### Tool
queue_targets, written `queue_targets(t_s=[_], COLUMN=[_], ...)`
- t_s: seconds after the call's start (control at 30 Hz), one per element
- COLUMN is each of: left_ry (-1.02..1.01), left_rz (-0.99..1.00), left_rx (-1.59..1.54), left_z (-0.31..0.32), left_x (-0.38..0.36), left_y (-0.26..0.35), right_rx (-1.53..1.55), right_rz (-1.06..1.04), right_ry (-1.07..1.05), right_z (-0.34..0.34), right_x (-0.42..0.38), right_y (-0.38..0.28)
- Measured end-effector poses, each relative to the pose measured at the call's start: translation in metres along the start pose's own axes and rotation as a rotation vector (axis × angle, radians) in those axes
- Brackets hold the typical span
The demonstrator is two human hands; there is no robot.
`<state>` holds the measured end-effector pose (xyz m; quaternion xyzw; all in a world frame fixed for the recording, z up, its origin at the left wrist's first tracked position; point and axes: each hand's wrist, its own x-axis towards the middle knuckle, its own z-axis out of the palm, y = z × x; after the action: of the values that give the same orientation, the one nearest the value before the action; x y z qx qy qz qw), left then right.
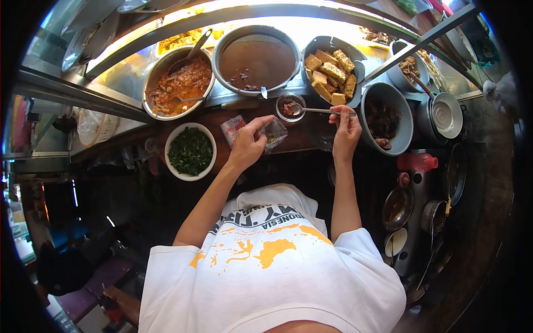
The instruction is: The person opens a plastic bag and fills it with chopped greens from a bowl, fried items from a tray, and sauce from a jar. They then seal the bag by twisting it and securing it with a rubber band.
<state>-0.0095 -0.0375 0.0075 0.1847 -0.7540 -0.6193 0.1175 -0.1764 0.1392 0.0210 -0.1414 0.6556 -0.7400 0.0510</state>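
Observation:
My left hand pinches a small clear plastic bag with something greenish-brown inside, too small to make out. Between the fingers of my right hand is the handle of a metal spoon. The spoon's bowl rests in a small clear container of dark red paste, just beyond the bag. Beside my left hand lies a red and white plastic packet. A white bowl of chopped green leaves stands left of my left forearm.
At the back stand a pan of reddish food, a big pot of brown broth and a bowl of fried pieces. Right of my right hand is a grey bowl of dark meat. A metal bar slants above. Pans and a pink bottle sit right.

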Motion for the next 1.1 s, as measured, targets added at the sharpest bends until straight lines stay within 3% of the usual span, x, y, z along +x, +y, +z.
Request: queue_targets(t_s=[0.23,0.33,0.47,0.7,0.73,0.83,0.93,1.1], left_ry=[0.068,0.075,0.109,0.151,0.182,0.3,0.385,0.604], left_rz=[-0.08,-0.138,-0.122,0.022,0.061,0.179,0.141,-0.07], left_rx=[-0.167,-0.233,-0.221,-0.19,-0.173,-0.147,-0.222,-0.146], left_z=[0.001,-0.002,-0.007,-0.045,-0.052,-0.087,-0.114,-0.175], left_x=[0.001,-0.001,-0.007,-0.056,-0.065,-0.095,-0.122,-0.149], left_y=[-0.004,0.003,0.012,0.086,0.091,0.118,0.134,0.107], right_rx=[-0.054,-0.161,-0.162,-0.434,-0.602,-0.839,-0.774,-0.708], right_rz=[-0.058,-0.246,-0.354,-0.249,-0.315,-0.63,-0.575,-0.549], right_ry=[-0.14,-0.436,-0.235,-0.426,-0.451,-0.266,-0.196,-0.391], right_z=[0.013,0.022,0.017,0.028,0.033,0.045,0.045,0.07], right_x=[-0.023,-0.035,-0.03,-0.015,-0.016,-0.019,-0.021,-0.039], right_y=[-0.048,-0.054,-0.063,-0.011,-0.017,-0.034,-0.048,-0.062])
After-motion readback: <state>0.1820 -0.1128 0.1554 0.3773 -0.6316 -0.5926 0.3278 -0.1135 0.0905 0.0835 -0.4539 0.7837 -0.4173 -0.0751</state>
